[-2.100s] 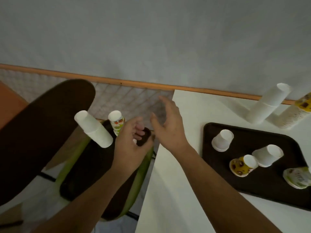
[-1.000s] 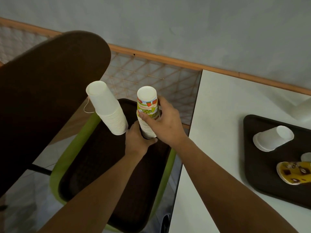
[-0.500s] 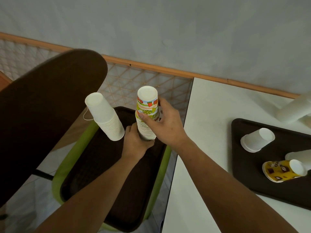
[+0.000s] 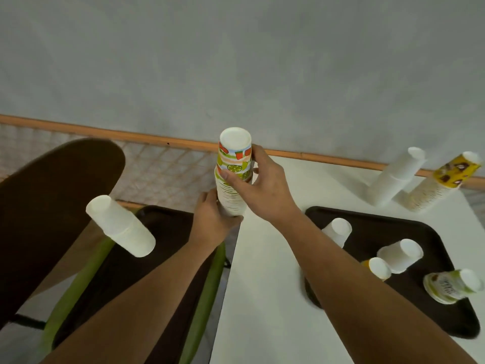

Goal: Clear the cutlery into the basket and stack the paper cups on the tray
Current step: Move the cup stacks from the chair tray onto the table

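Both hands are on the tall stack of upside-down paper cups with a fruit-print cup on top (image 4: 233, 179). The left hand (image 4: 211, 223) grips the bottom end, fingers curled round it. The right hand (image 4: 265, 189) holds the upper part, thumb across the front and fingers wrapped round the back.

The stack is upright at the far left corner of the white tabletop (image 4: 262, 311), between it and the dark brown tray (image 4: 118, 271) on the green chair (image 4: 70, 290). Its base is hidden by the left hand, so I can't tell if it's resting on anything.

A plain white stack of paper cups (image 4: 120, 227) stands on that chair tray. On the tabletop there's a second dark brown tray (image 4: 393, 222) with 4 loose cups: a white cup nearest the hands (image 4: 337, 231), a second white cup (image 4: 401, 254), a yellow cup (image 4: 376, 269) and a green-printed cup (image 4: 451, 287). Behind it stand 2 more stacks, an all-white stack (image 4: 396, 177) and a yellow-topped stack (image 4: 435, 185).
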Tool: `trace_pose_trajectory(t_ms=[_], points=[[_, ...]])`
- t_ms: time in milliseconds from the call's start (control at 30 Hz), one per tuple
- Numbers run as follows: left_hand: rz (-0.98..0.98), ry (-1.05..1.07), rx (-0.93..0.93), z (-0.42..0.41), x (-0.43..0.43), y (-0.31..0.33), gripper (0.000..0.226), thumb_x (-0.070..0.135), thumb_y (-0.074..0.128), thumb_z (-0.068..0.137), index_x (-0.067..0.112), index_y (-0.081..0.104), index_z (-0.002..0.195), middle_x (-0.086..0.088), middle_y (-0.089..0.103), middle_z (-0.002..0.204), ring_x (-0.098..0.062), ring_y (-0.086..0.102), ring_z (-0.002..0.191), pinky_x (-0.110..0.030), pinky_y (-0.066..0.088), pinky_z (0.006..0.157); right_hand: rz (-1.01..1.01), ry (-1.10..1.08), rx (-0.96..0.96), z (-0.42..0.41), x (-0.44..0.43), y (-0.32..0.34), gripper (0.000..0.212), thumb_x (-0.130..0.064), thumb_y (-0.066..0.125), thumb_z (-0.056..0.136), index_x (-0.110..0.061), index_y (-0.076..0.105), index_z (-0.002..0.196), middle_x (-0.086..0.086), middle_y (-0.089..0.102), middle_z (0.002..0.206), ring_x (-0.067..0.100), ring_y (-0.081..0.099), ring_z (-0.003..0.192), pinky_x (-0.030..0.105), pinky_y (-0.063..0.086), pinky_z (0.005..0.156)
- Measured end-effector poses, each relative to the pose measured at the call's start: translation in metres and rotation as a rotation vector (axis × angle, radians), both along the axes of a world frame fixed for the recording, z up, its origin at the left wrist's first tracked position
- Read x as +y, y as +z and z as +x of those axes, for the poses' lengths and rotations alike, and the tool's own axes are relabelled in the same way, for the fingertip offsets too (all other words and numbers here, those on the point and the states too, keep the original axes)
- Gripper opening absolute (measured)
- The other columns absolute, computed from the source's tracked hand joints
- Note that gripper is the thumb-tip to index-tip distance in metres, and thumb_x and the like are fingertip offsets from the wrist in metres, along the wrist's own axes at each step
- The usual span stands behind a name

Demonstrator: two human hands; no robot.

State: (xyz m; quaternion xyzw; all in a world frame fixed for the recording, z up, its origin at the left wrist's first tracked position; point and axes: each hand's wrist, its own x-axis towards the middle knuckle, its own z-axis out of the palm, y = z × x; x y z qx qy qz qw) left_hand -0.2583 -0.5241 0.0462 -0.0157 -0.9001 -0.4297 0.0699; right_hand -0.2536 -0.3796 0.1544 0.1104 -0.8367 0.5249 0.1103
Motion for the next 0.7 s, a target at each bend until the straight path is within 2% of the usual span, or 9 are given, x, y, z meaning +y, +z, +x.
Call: trace_pose_trajectory(t_ms=[67,200,300,433,500,567,700], points=[[0.034,-0.012,-0.025,-0.007,0.03,0.011,0.08,0.024,0.097,0.061,0.009,0.058,0.129,-0.003,0.057,0.113,-0.02,0.059,0.101,-0.03,0.051,0.079,0.006,-0.023,0.013,-0.004,0.029,0.009,0.053,-0.046,0.074,0.087,-0.025,0.054,0.131,-0.011,0.067,0.126,0.003,0.063,0.111,0.013,0.047,0.087],[0.057,-0.062,-0.067,-0.025,0.094,0.02,0.081,0.031,0.095,0.063,0.013,0.056,0.132,-0.002,0.061,0.118,-0.019,0.063,0.1,-0.034,0.056,0.082,0.023,-0.076,0.042,-0.015,0.092,0.018,0.053,-0.047,0.073,0.087,-0.023,0.055,0.13,-0.011,0.067,0.124,0.003,0.063,0.109,0.021,0.052,0.09],[0.052,-0.073,-0.103,-0.04,0.141,0.017,0.083,0.039,0.094,0.063,0.02,0.054,0.132,-0.001,0.064,0.12,-0.023,0.067,0.104,-0.046,0.061,0.085,0.055,-0.114,0.031,-0.026,0.141,0.016,0.054,-0.048,0.073,0.087,-0.023,0.054,0.131,-0.014,0.065,0.123,-0.003,0.059,0.102,0.013,0.048,0.085],[0.047,-0.09,-0.145,-0.059,0.203,0.007,0.082,0.038,0.094,0.066,0.022,0.053,0.135,0.0,0.066,0.123,-0.024,0.066,0.112,-0.049,0.059,0.093,0.098,-0.175,0.001,-0.043,0.206,-0.002,0.057,-0.055,0.071,0.085,-0.027,0.053,0.131,-0.012,0.066,0.123,0.008,0.06,0.111,0.03,0.055,0.09],[0.047,-0.104,-0.18,-0.07,0.233,0.0,0.08,0.034,0.093,0.069,0.021,0.053,0.137,0.0,0.067,0.128,-0.026,0.065,0.117,-0.049,0.056,0.1,0.109,-0.196,-0.023,-0.051,0.235,-0.013,0.057,-0.054,0.072,0.085,-0.025,0.053,0.131,-0.01,0.066,0.122,0.01,0.06,0.111,0.032,0.055,0.09],[0.024,-0.126,-0.225,-0.082,0.259,-0.011,0.08,0.031,0.093,0.07,0.02,0.053,0.138,-0.001,0.067,0.13,-0.026,0.064,0.117,-0.046,0.054,0.102,0.102,-0.212,-0.048,-0.059,0.262,-0.025,0.056,-0.05,0.073,0.086,-0.023,0.052,0.131,-0.009,0.066,0.123,0.009,0.06,0.11,0.031,0.054,0.09],[-0.013,-0.178,-0.276,-0.104,0.3,-0.032,0.08,0.028,0.094,0.068,0.019,0.053,0.137,-0.002,0.067,0.129,-0.026,0.065,0.116,-0.044,0.055,0.1,0.065,-0.233,-0.112,-0.074,0.303,-0.05,0.055,-0.044,0.076,0.086,-0.022,0.051,0.13,-0.01,0.064,0.124,0.003,0.059,0.105,0.019,0.05,0.087]])
